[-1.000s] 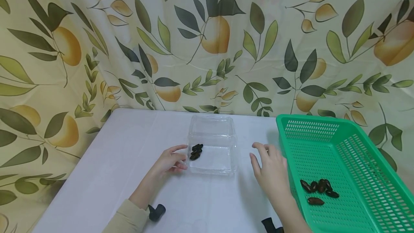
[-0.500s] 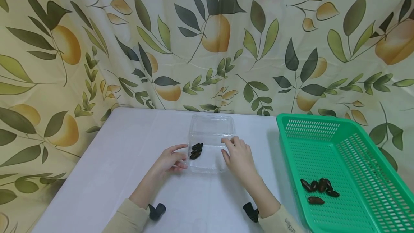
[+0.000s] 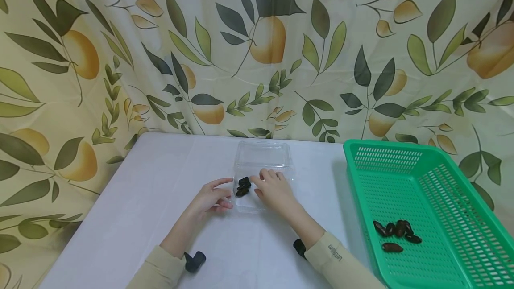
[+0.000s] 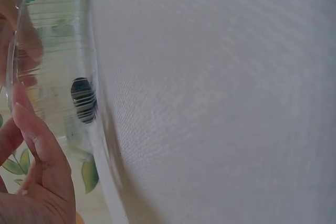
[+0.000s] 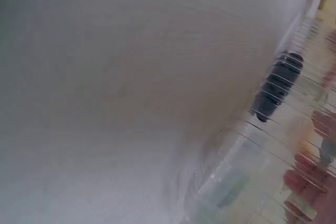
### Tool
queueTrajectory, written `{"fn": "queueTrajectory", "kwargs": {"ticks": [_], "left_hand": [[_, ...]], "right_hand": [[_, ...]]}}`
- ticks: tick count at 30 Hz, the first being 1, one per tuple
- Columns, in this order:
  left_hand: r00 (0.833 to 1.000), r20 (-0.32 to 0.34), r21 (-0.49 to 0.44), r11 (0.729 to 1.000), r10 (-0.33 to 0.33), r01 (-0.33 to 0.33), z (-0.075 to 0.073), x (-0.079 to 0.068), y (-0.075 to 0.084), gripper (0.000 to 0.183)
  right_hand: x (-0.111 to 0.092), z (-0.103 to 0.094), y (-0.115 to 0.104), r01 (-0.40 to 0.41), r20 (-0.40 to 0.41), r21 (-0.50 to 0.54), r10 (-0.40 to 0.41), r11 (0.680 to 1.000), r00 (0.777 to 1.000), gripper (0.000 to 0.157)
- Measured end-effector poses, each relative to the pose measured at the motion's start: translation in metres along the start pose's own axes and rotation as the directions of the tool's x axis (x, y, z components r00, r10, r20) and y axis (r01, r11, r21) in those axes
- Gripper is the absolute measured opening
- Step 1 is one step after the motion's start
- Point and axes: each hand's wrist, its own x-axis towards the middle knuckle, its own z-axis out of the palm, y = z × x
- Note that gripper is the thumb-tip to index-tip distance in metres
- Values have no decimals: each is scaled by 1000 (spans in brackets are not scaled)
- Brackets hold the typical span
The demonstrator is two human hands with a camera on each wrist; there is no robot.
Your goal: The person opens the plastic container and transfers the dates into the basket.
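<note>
My left hand [image 3: 212,197] rests at the left side of a clear plastic clamshell box [image 3: 263,200], with the fingertips and thumb touching its rim. Inside the box, along the left wall, lie several dark brown oval dates [image 3: 242,191]. My right hand [image 3: 275,191] is over the box, fingers bent and fingertips close to those dates. In the right wrist view, a dark oval date [image 5: 328,151] shows between the fingers. Through the ribbed wall, a date [image 4: 84,99] also shows in the left wrist view. The hinged lid [image 3: 263,153] lies folded back.
A green perforated basket [image 3: 359,191] stands on the right with several more dates [image 3: 399,229] inside. White cloth [image 3: 172,155] covers the table. Behind it hangs a fruit-patterned curtain [image 3: 281,97]. Dark wrist mounts [image 3: 195,262] sit at the sleeves.
The right hand has swung left from beside the basket to above the box, reaching the dates there. My left hand has stayed at the box's left side.
</note>
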Motion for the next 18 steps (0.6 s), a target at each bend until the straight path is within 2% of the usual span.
{"fn": "queueTrajectory", "kwargs": {"ticks": [6, 18], "left_hand": [[1000, 12, 15, 1000, 10, -10, -1, 0, -1, 47], [999, 29, 14, 1000, 24, -24, -2, 1, -1, 47]], "right_hand": [[7, 8, -4, 63, 74, -12, -62, 998, 995, 27], [14, 17, -7, 74, 114, 13, -75, 997, 991, 24]]}}
